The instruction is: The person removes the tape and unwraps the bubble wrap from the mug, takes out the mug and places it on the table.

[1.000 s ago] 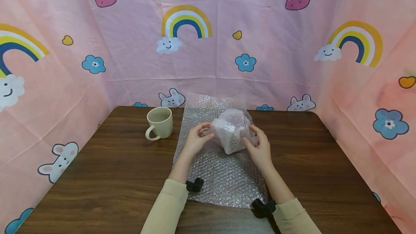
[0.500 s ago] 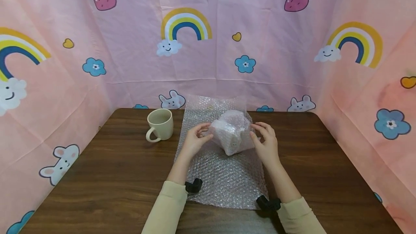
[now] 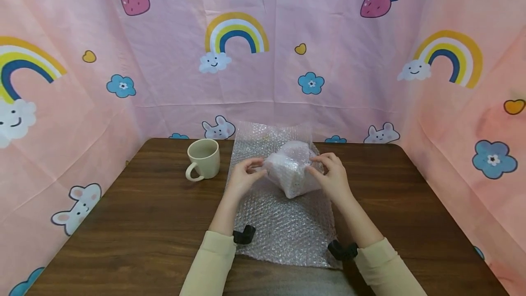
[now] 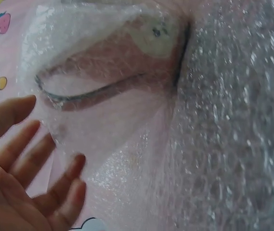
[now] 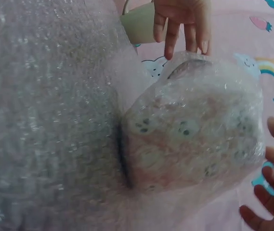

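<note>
A mug (image 5: 189,134) with a pinkish patterned body, dark rim and handle shows blurred through a bubble wrap bundle (image 3: 291,166). The bundle stands on a long bubble wrap sheet (image 3: 283,232). My left hand (image 3: 242,179) is at the bundle's left side, by the handle end; in the left wrist view its fingers (image 4: 28,159) are loosely bent and grip nothing. On the other side is my right hand (image 3: 334,179), thumb and fingertips at the wrap. Its fingers (image 5: 267,197) look spread in the right wrist view; whether they touch is hard to tell.
A cream mug (image 3: 204,159) stands left of the sheet, handle toward the near left. The wooden table (image 3: 135,223) is bordered by a pink printed cloth (image 3: 263,86) at the back and sides. Each wrist carries a black camera mount (image 3: 244,235).
My right hand drew back a little to the right from the bundle, then came in again, higher on its right side. My left hand has stayed nearly in place.
</note>
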